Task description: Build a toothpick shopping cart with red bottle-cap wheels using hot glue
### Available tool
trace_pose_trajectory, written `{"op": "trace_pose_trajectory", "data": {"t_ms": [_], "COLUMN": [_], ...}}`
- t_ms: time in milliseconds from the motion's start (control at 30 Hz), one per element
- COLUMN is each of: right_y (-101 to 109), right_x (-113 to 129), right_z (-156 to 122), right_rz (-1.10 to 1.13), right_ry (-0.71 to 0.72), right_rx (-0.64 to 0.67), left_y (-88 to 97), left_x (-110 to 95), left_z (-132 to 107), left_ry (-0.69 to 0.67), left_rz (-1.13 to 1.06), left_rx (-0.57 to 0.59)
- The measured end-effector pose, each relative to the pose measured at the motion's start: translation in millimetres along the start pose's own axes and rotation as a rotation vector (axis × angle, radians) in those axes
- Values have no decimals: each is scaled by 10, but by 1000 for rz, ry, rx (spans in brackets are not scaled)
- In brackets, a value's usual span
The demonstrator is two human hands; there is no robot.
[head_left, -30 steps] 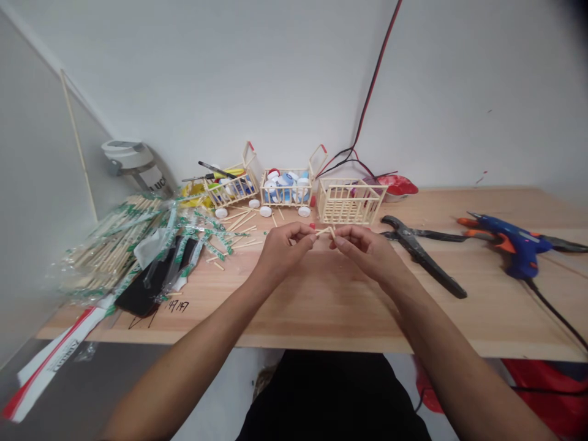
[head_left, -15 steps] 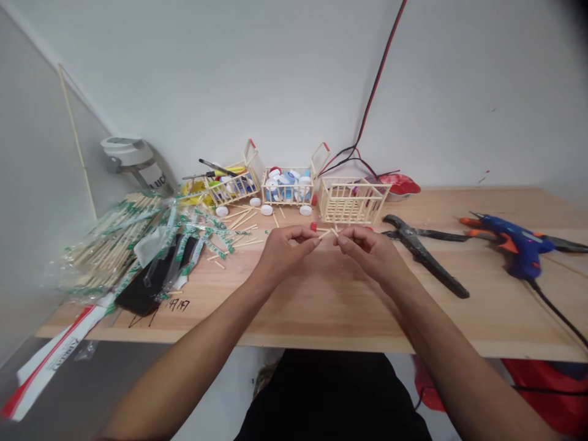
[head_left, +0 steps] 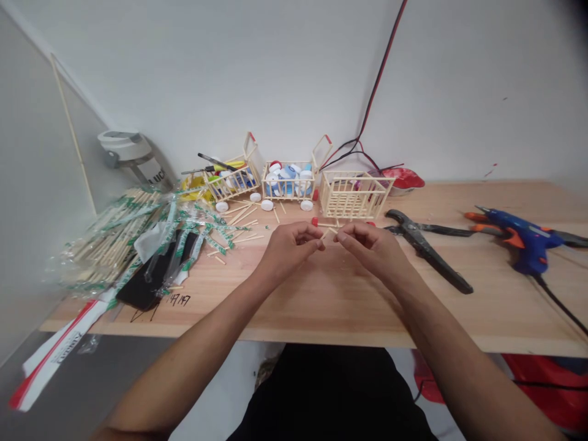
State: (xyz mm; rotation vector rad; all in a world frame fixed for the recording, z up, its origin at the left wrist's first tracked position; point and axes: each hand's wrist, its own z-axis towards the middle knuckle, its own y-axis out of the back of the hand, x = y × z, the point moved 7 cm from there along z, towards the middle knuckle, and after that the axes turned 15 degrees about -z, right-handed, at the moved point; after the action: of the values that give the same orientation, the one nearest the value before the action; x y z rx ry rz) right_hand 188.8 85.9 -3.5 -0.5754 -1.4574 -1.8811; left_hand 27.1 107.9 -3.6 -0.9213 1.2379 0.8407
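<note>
My left hand (head_left: 294, 246) and my right hand (head_left: 369, 248) are raised close together over the middle of the table, each with thumb and fingers pinched. Between the fingertips, short wooden sticks (head_left: 329, 232) meet at an angle, one end in each hand. Fingers partly hide them, so I cannot tell whether they are joined. Just behind my hands stands a miniature stick-built cart basket (head_left: 356, 195), with red caps (head_left: 315, 221) at its base. Left of it is a finished-looking toy cart (head_left: 288, 184) with white cap wheels and a handle, filled with bottle caps.
Another small cart (head_left: 232, 180) holds a pen and caps. Packaged sticks (head_left: 122, 239) and a phone (head_left: 146, 278) lie left, near a tumbler (head_left: 133, 156). Pliers (head_left: 427, 251) and a blue glue gun (head_left: 517, 236) with a cord lie right. Loose sticks (head_left: 243, 214) are scattered before the carts.
The camera view has shifted slightly. My hands stay in nearly the same place, and the sticks between them have turned to a more upright, peaked angle.
</note>
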Motion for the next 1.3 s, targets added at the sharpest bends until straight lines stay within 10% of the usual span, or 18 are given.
{"op": "trace_pose_trajectory", "data": {"t_ms": [1300], "right_y": [36], "right_x": [161], "right_z": [-36], "right_rz": [-115], "right_ry": [111], "right_rx": [-41], "left_y": [-84], "left_x": [-18], "left_z": [-74], "left_ry": [65], "left_rz": [-53], "left_rx": [-17]}}
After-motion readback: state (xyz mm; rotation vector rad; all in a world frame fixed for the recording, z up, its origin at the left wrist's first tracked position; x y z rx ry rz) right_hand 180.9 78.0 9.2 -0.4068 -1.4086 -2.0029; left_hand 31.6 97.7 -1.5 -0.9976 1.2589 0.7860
